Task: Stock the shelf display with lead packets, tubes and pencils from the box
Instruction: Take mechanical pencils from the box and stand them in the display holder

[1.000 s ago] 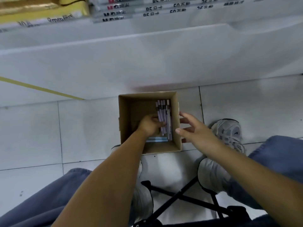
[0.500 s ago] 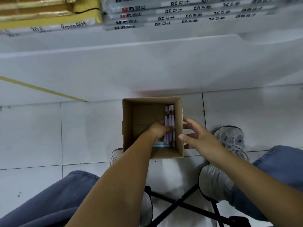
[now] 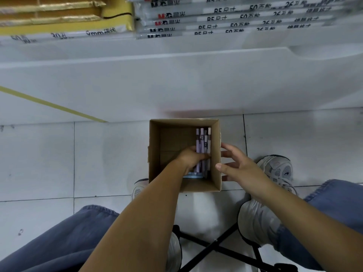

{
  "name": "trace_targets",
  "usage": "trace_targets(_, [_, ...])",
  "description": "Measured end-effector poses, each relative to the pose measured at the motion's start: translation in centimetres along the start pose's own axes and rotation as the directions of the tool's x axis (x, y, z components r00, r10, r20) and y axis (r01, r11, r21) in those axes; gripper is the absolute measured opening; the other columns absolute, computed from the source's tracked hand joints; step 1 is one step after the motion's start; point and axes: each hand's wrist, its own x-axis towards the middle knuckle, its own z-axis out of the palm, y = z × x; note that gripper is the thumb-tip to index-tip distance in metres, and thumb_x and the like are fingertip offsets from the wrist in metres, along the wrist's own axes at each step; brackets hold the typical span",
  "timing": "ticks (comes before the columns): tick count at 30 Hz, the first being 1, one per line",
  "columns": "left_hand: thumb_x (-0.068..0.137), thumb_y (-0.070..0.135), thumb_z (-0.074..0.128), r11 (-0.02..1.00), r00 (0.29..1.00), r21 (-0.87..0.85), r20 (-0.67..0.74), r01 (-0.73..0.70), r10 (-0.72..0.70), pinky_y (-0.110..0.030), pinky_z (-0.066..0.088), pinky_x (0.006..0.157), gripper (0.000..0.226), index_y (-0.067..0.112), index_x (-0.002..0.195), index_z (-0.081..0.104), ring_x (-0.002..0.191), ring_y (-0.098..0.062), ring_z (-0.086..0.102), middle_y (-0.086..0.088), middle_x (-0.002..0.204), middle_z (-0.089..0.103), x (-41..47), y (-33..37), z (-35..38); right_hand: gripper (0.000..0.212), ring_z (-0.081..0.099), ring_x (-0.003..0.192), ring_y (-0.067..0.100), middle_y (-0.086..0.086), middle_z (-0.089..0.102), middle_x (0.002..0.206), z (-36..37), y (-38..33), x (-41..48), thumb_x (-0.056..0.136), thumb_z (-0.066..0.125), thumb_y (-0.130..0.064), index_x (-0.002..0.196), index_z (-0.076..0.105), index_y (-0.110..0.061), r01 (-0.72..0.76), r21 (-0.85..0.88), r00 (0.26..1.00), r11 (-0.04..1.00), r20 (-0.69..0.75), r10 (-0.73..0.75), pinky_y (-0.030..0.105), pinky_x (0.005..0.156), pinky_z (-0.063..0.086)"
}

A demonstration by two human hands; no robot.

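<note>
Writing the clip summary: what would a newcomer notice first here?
The open cardboard box sits on the tiled floor, mid-frame. Inside it the left hand has a grip on purple pencils along the right wall; the right hand is open just outside that wall. Packaged pads are stacked across the top edge.

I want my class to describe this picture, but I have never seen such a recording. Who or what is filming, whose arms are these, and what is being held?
No machine here: a person wears a wide-angle camera on the head, so you look down along their own arms. An open cardboard box stands on the tiled floor below a white shelf of wrapped paper packs. The left hand reaches into the box, its grip round a bundle of purple pencils. The right hand is open beside the box's outer right wall, holding nothing.
</note>
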Motion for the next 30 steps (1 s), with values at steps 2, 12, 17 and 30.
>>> trace_targets(2, [0.094,0.021,0.065,1.0,1.0,-0.008,-0.003,0.012,-0.012,-0.046,0.049,0.102,0.023,0.014,0.115,0.061,0.111,-0.028,0.064,-0.013,0.12,0.067,0.1,-0.1,0.1,0.055,0.065,0.102,0.013,-0.014,0.056,0.124,-0.1,0.0,-0.1,0.09,0.066,-0.023,0.133,0.044,-0.049,-0.001,0.002,1.0,1.0,0.006,0.001,0.027,0.074,0.057])
trace_targets(12, [0.101,0.017,0.054,0.996,1.0,-0.085,-0.02,-0.005,0.003,-0.04,0.053,0.092,0.016,0.01,0.115,0.058,0.111,-0.03,0.064,-0.017,0.122,0.066,-1.2,0.0,-1.6,0.051,0.065,0.103,0.01,-0.016,0.056,0.124,0.0,0.0,-0.1,0.09,0.066,-0.025,0.121,0.046,-0.06,0.002,0.003,1.0,1.0,0.002,-0.002,0.025,0.072,0.057])
trace_targets(17, [0.102,0.021,0.051,0.98,0.982,0.096,-0.047,-0.176,0.181,-0.024,0.055,0.068,0.009,0.019,0.107,0.059,0.08,-0.012,0.068,-0.006,0.096,0.069,-4.5,0.1,-4.3,0.048,0.066,0.1,0.012,-0.012,0.056,0.122,0.1,-0.6,-0.2,0.09,0.067,-0.022,0.118,0.047,-0.056,-0.005,0.017,1.0,1.0,0.02,0.005,0.024,0.069,0.057])
trace_targets(30, [0.101,0.028,0.057,0.853,0.85,0.005,0.098,-0.521,0.518,-0.025,0.052,0.057,0.02,0.01,0.092,0.061,0.059,-0.011,0.058,0.004,0.073,0.069,-19.1,5.9,-4.8,0.032,0.064,0.067,0.003,0.006,0.067,0.099,3.5,-10.3,-4.8,0.096,0.057,-0.02,0.124,0.05,-0.033,0.442,-0.087,0.875,0.893,-0.179,-0.45,0.019,0.059,0.051])
